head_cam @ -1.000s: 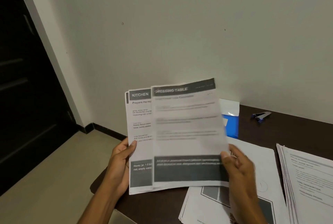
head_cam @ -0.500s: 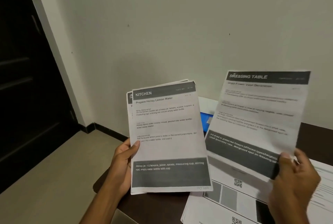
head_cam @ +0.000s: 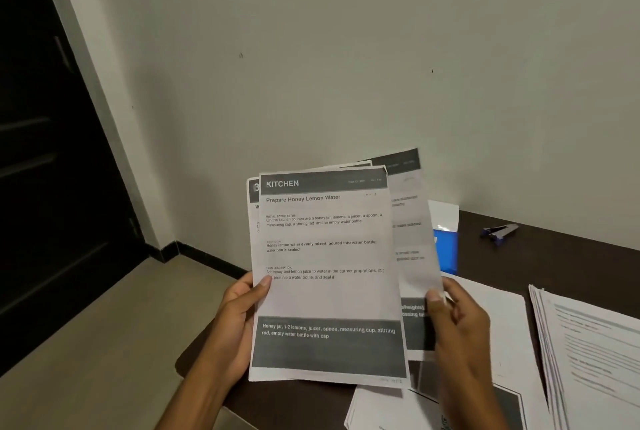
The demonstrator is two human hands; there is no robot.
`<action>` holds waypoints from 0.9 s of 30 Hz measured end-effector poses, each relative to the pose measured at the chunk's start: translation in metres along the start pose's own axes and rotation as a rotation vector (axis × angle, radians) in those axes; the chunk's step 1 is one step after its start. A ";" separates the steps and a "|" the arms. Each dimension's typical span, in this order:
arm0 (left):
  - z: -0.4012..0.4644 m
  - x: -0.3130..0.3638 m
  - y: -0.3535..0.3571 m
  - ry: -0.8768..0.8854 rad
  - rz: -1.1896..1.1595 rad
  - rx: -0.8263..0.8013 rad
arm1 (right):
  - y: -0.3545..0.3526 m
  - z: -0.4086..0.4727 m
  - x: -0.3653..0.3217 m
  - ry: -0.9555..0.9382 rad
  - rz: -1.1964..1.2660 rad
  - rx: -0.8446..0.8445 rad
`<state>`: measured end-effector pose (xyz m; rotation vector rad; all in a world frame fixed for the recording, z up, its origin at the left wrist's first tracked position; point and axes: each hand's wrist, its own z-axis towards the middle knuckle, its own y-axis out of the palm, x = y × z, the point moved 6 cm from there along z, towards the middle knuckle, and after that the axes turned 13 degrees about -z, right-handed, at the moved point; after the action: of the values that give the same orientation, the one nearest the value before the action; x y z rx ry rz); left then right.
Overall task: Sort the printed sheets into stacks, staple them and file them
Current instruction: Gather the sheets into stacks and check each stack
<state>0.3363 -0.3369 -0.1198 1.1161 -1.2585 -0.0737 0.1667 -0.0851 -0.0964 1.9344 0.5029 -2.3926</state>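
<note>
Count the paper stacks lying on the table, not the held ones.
2: a flat stack near the right hand, and a fanned stack at the right edge. More may lie out of view.

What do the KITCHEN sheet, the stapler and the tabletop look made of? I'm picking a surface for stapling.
KITCHEN sheet: thin matte office paper, grey toner print; it bends slightly in the left hand.
Stapler: seemingly metal top with blue plastic parts, a dull sheen; too small to be sure.
Tabletop: dark brown, smooth, low sheen, probably laminate or wood veneer; no grain shows.
</note>
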 end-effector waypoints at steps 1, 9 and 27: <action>0.000 0.000 0.001 -0.006 0.002 -0.003 | 0.005 -0.001 0.001 0.004 -0.012 -0.021; -0.001 -0.002 0.001 -0.029 0.001 -0.008 | 0.036 -0.017 0.005 0.095 -0.039 -0.205; 0.000 0.002 -0.001 0.040 -0.010 0.062 | -0.024 0.005 -0.012 -0.124 -0.272 0.126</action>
<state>0.3373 -0.3382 -0.1191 1.1725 -1.2268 -0.0199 0.1591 -0.0663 -0.0788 1.8537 0.6626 -2.7533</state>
